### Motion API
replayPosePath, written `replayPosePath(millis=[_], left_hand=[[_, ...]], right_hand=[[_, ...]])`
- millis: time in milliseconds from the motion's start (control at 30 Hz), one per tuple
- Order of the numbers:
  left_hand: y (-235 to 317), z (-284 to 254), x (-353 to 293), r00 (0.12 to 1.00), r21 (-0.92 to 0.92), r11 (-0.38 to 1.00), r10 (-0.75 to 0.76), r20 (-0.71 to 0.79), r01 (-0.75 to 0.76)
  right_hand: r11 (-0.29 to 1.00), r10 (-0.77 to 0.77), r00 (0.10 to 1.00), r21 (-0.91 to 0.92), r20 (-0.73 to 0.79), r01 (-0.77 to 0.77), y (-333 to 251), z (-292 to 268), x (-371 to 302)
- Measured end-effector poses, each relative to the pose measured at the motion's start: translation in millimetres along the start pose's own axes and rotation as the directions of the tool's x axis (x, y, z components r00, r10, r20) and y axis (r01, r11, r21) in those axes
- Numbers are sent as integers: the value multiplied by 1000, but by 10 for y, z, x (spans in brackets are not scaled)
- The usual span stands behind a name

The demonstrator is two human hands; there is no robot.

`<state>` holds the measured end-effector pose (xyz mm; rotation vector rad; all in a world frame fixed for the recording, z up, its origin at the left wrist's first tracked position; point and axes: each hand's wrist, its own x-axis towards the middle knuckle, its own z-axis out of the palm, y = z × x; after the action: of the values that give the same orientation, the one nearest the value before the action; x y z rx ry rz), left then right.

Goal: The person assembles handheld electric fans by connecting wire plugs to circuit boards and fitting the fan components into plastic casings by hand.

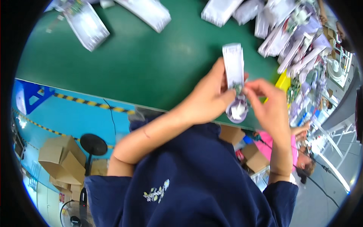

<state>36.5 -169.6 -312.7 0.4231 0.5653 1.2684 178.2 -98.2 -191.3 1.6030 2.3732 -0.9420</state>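
Note:
Just above the table's near edge, my left hand (206,98) grips a long pale housing (233,62) from its left side. The thumb lies across its lower part. A small green circuit board (237,87) shows at the middle of the piece. Below the board is a round lilac end (236,115) with something white inside. My right hand (269,108) comes in from the right, thumb and forefinger pinched together at the board's edge. What sits between those fingertips is too small to make out.
On the green table (151,64), similar pale pieces (87,28) lie at the far side. A heap of them (298,38) covers the right end, beside a yellow bin edge (281,83). Cardboard boxes (62,157) and a fan (75,215) stand left; a person in pink (266,145) is at right.

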Motion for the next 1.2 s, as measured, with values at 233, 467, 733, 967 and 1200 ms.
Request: replayPosePath(millis=[233, 467, 733, 967, 1200], left_hand=[[-515, 518, -2, 957, -222, 959, 115, -268, -177], [150, -135, -762, 967, 200, 950, -253, 40, 240], [1488, -679, -446, 678, 998, 28, 733, -56, 51], [1646, -712, -78, 716, 914, -360, 687, 126, 185], [1405, -639, -144, 676, 923, -279, 736, 27, 267]], right_hand=[[843, -372, 928, -418, -2, 337, 99, -158, 60], [837, -497, 858, -329, -128, 436, 422, -12, -134], [748, -635, 749, -391, -186, 537, 624, -1, -92], [813, -476, 782, 136, -403, 566, -214, 226, 179], [801, -447, 830, 264, -334, 538, -931, 558, 1178]])
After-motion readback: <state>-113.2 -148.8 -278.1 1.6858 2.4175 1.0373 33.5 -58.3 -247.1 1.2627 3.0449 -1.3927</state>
